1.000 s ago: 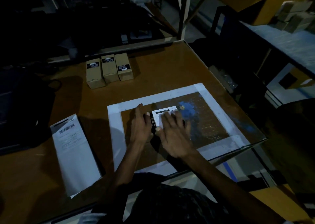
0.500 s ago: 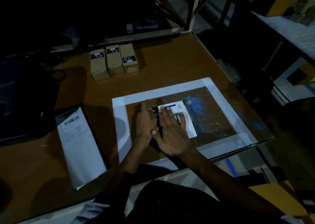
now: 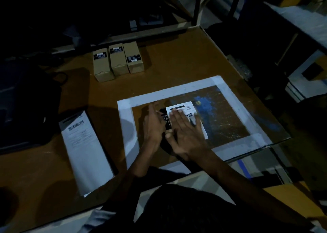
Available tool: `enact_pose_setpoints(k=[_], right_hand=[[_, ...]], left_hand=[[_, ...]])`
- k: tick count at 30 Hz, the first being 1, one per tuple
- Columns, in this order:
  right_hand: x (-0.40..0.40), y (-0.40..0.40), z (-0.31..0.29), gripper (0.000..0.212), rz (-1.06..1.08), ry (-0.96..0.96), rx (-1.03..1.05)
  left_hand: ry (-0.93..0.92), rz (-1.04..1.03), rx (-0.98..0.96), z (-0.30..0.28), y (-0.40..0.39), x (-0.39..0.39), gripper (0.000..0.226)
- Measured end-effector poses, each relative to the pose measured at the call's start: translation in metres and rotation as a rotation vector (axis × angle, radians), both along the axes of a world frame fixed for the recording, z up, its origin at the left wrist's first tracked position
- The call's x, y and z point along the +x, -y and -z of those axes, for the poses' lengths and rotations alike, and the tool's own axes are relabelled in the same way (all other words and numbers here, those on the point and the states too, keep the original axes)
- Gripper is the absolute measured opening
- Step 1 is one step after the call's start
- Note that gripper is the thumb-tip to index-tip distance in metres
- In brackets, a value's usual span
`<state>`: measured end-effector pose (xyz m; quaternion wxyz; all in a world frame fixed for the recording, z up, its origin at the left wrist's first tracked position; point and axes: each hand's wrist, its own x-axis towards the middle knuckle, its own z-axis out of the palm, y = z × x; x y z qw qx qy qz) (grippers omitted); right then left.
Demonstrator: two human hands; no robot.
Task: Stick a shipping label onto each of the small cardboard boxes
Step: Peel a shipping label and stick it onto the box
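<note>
Pressing is what you're at right now, so read the layout from your fingers outward. Your worktop (image 3: 177, 59) is brown board with a white-taped rectangle (image 3: 177, 89) marked on it; both hands sit inside that frame. Beyond your fingertips and off to the left, well apart, stand three small cardboard boxes (image 3: 116, 61) side by side, each w/ a dark sticker on top, none w/ a white label that I can see. Further left of your left wrist lies a long white label sheet (image 3: 85, 151), barcode at its far end, long axis running away from you.

Right under your fingers is the box in hand (image 3: 165, 122): mostly hidden, only a dark printed face shows between the two hands. The shipping label (image 3: 190, 112) lies on it, white, barcode up, long axis running from your right palm out past the fingertips, its right part hanging past the box over the worktop.

Your right hand (image 3: 185, 135) is flat, fingers straight and spread, lying on the label, gripping nothing. Your left hand (image 3: 154, 124) is just beside it on the left, fingers straight, resting against the box's left side; can't tell if it pinches anything.

Judgement: label looks wider than the box top, so the overhang lies to the right of your right fingers — that hand is nearer for folding it down. Three boxes not yet done.
</note>
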<state>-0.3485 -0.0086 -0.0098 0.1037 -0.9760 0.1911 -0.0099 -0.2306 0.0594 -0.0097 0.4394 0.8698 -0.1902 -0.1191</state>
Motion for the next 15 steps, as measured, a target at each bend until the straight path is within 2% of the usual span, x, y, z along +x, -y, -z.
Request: enact_pose_setpoints(k=[5,7,11,15], right_hand=[[-0.016,0.036,0.004,0.093,0.199,-0.038,-0.014],[-0.012,0.017,0.001,0.098,0.168,-0.043,-0.011],[-0.01,-0.016,0.002,0.095,-0.007,0.004,0.01],[-0.019,0.021,0.001,0.093,0.13,-0.042,-0.031]], left_hand=[[0.008,-0.016,0.017,0.002,0.0,0.0,0.047],[0.004,-0.022,0.028,0.002,0.0,0.0,0.045],[0.014,0.002,0.031,0.005,0.001,0.002,0.044],[0.005,-0.019,0.045,0.006,0.001,0.0,0.051]])
